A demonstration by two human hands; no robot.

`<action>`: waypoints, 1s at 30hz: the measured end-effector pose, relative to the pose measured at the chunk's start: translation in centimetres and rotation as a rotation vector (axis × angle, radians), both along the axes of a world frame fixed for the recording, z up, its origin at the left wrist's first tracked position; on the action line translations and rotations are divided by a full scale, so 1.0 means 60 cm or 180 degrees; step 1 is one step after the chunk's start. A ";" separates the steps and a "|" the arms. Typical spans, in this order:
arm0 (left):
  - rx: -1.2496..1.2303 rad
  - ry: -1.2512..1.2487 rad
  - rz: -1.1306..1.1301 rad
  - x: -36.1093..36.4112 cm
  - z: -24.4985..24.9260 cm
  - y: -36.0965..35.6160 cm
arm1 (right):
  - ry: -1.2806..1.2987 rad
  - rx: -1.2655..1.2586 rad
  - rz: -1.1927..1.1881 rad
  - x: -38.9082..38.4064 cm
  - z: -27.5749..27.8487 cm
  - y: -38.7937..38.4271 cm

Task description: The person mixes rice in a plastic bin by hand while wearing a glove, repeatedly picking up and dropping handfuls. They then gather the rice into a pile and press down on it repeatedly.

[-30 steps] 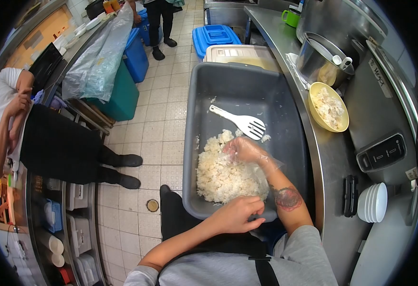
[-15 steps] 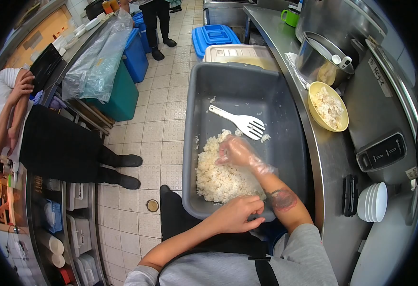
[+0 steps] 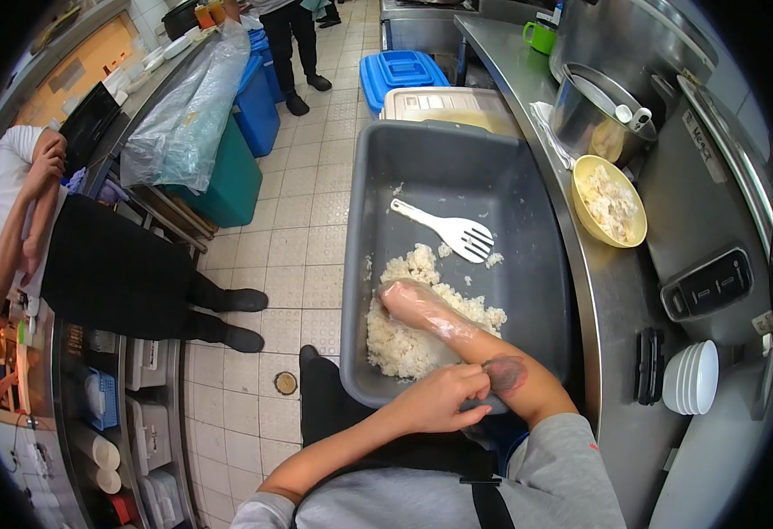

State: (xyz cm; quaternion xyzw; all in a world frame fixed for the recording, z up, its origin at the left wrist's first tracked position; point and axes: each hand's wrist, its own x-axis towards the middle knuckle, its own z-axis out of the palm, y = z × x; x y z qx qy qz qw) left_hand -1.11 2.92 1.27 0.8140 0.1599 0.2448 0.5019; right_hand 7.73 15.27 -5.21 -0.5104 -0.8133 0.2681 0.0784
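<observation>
A heap of cooked white rice (image 3: 404, 348) lies in the near left part of a deep grey tub (image 3: 364, 176). My right hand (image 3: 399, 300), in a clear plastic glove, is curled down into the left side of the heap; its fingertips are hidden against the rice. Bare and loosely bent, my left hand (image 3: 446, 397) hangs over the tub's near rim, close to my right forearm, with the thumb apart from the fingers and nothing seen in it. A white slotted rice paddle (image 3: 444, 227) lies on the tub floor beyond the rice.
On the steel counter at right are a yellow bowl (image 3: 609, 203) of rice, a metal pot (image 3: 580, 115) and stacked white bowls (image 3: 690, 377). Lidded bins (image 3: 404, 75) stand beyond the tub. A person (image 3: 95, 256) with crossed arms stands at left; another stands farther back.
My right hand has moved left and nearer, turning back-up over the rice, and its forearm has come close to my left hand. My left hand has barely moved.
</observation>
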 end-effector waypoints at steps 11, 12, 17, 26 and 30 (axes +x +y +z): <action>0.0061 -0.0078 0.0019 -0.001 -0.003 0.000 | 0.0808 0.0251 0.0035 0.047 -0.023 0.027; 0.0053 -0.0056 0.0020 -0.001 -0.003 0.000 | 0.1044 0.0217 0.0053 0.055 -0.010 0.023; -0.0175 0.0115 -0.0007 -0.001 0.002 -0.002 | 0.0818 -0.0334 0.0211 0.081 0.015 0.019; -0.0054 0.0104 0.0020 -0.001 0.002 -0.002 | 0.0574 0.0302 0.0404 0.060 -0.007 0.002; -0.0052 0.0119 0.0030 -0.001 0.005 -0.001 | 0.0317 0.0400 0.0515 0.045 -0.029 0.014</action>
